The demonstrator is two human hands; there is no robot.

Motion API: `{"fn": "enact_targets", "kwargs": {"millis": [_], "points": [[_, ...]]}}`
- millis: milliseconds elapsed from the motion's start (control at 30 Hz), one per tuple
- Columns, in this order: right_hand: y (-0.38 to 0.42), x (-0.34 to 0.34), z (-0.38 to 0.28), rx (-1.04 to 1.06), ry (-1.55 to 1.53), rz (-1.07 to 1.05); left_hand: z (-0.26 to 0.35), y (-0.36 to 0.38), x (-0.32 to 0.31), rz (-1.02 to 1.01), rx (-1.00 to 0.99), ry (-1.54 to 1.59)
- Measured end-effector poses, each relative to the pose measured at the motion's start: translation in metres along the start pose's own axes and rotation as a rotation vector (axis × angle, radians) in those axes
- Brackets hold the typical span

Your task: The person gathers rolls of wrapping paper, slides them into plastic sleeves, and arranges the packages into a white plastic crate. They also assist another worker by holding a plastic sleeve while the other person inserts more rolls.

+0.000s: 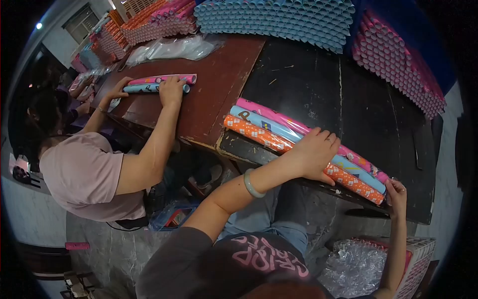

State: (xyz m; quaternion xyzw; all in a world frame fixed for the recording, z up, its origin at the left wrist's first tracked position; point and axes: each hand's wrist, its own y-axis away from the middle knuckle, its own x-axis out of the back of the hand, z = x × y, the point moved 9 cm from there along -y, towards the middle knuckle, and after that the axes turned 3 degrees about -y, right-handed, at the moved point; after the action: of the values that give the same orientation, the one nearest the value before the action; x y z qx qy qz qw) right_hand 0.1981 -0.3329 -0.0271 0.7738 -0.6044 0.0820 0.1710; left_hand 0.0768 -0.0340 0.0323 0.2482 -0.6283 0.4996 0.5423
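Three rolls of wrapping paper lie side by side at a slant along the black table's near edge: a pink roll point(271, 118), a light blue roll point(279, 130) and an orange roll with white squares point(254, 134). Their surface shines as if clear film covers them. My left hand point(314, 153) spans the middle of all three, thumb on the near side and fingers over the far side. At the right end of the rolls, my right hand point(396, 196) has its fingers pinched together, apparently on the clear film there; the exact grip is partly hidden.
On my left, a co-worker point(89, 174) handles a pink and a blue roll point(144, 88) at the brown table point(214, 79). Clear bags point(174, 50) lie beyond. Stacked blue rolls point(274, 22) and pink rolls point(398, 60) line the back. A crate point(420, 259) with crumpled plastic stands below right.
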Motion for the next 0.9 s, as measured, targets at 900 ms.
{"fn": "enact_targets", "kwargs": {"millis": [900], "points": [[0.048, -0.018, -0.008, 0.026, -0.04, -0.156, -0.003, 0.001, -0.001, 0.022, 0.029, -0.014]]}}
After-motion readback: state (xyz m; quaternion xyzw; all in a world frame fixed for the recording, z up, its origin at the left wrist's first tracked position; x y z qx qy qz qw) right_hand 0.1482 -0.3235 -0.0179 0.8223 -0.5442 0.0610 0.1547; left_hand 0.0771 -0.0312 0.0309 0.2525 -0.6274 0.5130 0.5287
